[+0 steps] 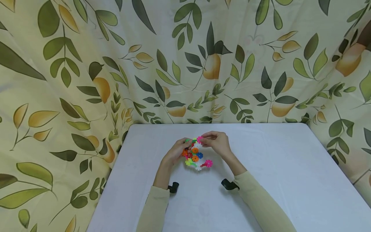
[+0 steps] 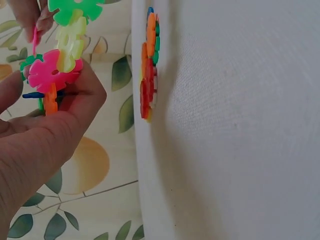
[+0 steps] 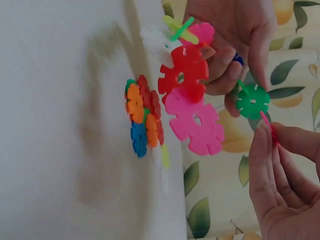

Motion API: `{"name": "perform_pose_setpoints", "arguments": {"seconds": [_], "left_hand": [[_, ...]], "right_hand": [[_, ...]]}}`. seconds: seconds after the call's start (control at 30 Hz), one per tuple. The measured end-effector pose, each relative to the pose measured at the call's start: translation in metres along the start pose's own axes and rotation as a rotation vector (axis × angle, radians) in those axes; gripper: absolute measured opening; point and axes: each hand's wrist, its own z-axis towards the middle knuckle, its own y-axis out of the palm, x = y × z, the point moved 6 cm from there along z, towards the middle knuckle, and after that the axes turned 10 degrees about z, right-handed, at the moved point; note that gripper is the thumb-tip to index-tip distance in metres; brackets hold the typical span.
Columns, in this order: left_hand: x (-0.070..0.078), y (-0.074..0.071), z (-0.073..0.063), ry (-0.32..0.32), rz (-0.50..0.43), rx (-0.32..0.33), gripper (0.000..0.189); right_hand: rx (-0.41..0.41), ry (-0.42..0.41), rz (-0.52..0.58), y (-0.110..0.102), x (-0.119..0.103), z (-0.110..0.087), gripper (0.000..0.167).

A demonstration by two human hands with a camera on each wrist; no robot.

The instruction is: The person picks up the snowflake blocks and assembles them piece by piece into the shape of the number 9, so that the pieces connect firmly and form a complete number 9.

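Disc chain (image 3: 182,75), made of flower-shaped plastic pieces, sits at the centre of the head view, curving toward the person. The left hand (image 1: 175,152) grips it; the right hand (image 1: 218,143) pinches a pink disc (image 3: 273,134). In the head view that disc shows its face; the right wrist view alone reveals its thin edge meeting a green disc (image 3: 252,101), though whether they lock I cannot tell. Below the hands, a cluster of discs (image 3: 135,104), seen side-on at the left wrist view's upper middle, lies on the white table (image 1: 269,154). Behind hangs a leafy curtain (image 1: 162,32).
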Motion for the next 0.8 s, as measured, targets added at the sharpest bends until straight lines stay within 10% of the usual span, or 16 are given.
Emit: {"name": "perform_pose_setpoints", "arguments": {"seconds": [0.8], "left_hand": [[-0.0026, 0.0064, 0.0, 0.02, -0.008, -0.059, 0.016]], "right_hand": [[0.029, 0.011, 0.081, 0.0079, 0.0033, -0.002, 0.015]]}}
